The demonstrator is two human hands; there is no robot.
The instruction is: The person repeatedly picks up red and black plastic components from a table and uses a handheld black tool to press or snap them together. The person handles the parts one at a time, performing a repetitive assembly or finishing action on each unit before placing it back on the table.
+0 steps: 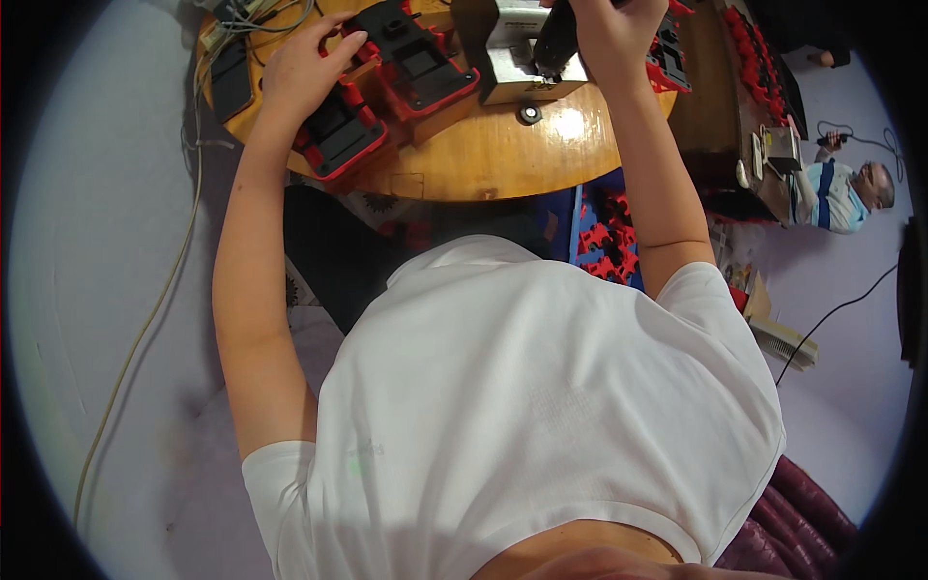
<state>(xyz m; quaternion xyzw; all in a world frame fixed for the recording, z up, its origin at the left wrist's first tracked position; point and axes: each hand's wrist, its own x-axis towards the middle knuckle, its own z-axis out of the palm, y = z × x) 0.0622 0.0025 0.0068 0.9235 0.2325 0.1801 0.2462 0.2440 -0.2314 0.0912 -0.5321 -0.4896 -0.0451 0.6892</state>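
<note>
My left hand [307,70] rests over a black and red housing [340,133] at the far left of the round wooden table. Its fingers are stretched out, and the thumb reaches toward a second, larger black and red housing [418,60]. My right hand [623,27] is wrapped round a black cylindrical tool [558,41], whose exact kind I cannot make out. The tool points down at a silver and tan box [532,89], and its tip meets or hides part of the box. Just in front of the box lies a small black round piece [529,115].
Cables and a flat black device [231,79] lie at the wooden table's [464,174] left edge. Below the table stands a blue bin [577,227] with red and black parts. Red parts [756,63] line another table at right; farther off is another person [839,193].
</note>
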